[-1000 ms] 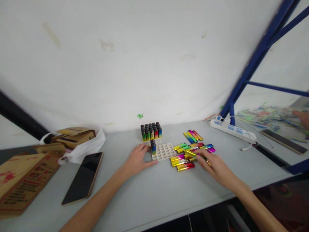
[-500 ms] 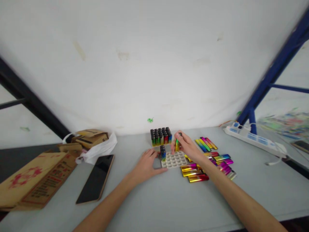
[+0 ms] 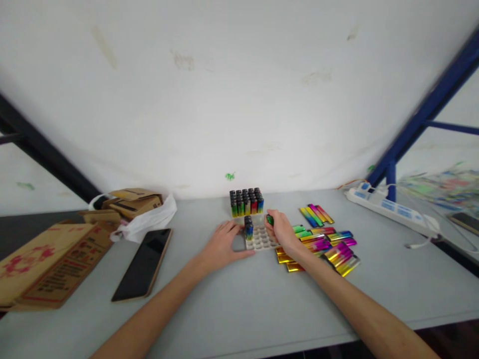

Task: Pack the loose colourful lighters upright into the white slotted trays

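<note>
Head camera: my left hand (image 3: 221, 249) rests on the bench (image 3: 232, 311), fingers and thumb spread apart around the left end of the pale tray (image 3: 259, 243), gripping nothing. My right hand (image 3: 282, 232) is closed on a green-topped lighter (image 3: 269, 219) at the tray's far right part; I cannot tell whether its base sits in a socket. Just beside my left fingers, a few dark-topped lighters (image 3: 249, 229) stand upright in the tray. Beyond both hands, a packed block of lighters (image 3: 247, 203) stands upright. Loose shiny lighters (image 3: 339, 254) lie beside and partly behind my right wrist. Left of my left hand lies a black phone (image 3: 144, 264).
</note>
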A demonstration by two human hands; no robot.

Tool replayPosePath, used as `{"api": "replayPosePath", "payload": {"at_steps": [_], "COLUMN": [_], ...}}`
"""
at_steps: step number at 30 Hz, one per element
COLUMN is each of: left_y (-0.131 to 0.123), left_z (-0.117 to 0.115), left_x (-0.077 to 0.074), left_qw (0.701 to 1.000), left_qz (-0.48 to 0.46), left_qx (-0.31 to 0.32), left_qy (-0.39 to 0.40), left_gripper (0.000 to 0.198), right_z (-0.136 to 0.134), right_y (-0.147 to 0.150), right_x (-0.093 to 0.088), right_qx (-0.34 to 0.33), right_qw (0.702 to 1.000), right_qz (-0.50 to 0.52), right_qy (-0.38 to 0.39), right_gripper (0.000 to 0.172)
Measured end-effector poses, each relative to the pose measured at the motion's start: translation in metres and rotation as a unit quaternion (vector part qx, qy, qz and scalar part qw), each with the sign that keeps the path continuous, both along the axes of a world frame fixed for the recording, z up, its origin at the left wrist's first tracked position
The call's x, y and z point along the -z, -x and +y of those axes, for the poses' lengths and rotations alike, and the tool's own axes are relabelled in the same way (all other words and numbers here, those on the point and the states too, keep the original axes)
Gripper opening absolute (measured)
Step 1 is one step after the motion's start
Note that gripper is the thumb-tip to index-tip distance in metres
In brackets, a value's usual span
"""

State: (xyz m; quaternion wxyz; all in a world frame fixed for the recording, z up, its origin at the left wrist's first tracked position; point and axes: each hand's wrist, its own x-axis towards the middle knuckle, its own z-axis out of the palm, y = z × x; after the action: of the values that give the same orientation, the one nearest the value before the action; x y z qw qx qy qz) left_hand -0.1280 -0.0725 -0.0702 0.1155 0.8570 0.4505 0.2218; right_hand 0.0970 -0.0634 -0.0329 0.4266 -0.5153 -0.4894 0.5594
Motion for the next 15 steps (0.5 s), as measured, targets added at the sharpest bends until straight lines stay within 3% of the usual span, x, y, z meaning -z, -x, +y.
{"api": "replayPosePath", "payload": {"at_steps": [5, 11, 15], "left_y": [0.0002, 0.0007, 0.0006], "left_z": [-0.0003, 0.0003, 0.0006], "left_x": [-0.0004, 0.0002, 0.001], "left_qw": [1.0, 1.0, 1.0], "left_qz": [-0.006, -0.007, -0.01], "left_qx": [-0.002, 0.002, 0.003], "left_qy": [0.006, -0.001, -0.005], "left_gripper": [0.059, 0.06, 0.058], "right_z": [0.0014, 0.0035, -0.0023], "right_y": [-0.0021, -0.0041, -0.0073], "right_x": [0.0029, 0.0086, 0.0064], "right_qx": [-0.003, -0.011, -0.053], "right_qw": [1.0, 1.0, 0.991], "right_qz": [0.008, 0.004, -0.03], "right_qy": [-0.005, -0.019, -0.121], "right_gripper": [0.053, 0.066, 0.066]}}
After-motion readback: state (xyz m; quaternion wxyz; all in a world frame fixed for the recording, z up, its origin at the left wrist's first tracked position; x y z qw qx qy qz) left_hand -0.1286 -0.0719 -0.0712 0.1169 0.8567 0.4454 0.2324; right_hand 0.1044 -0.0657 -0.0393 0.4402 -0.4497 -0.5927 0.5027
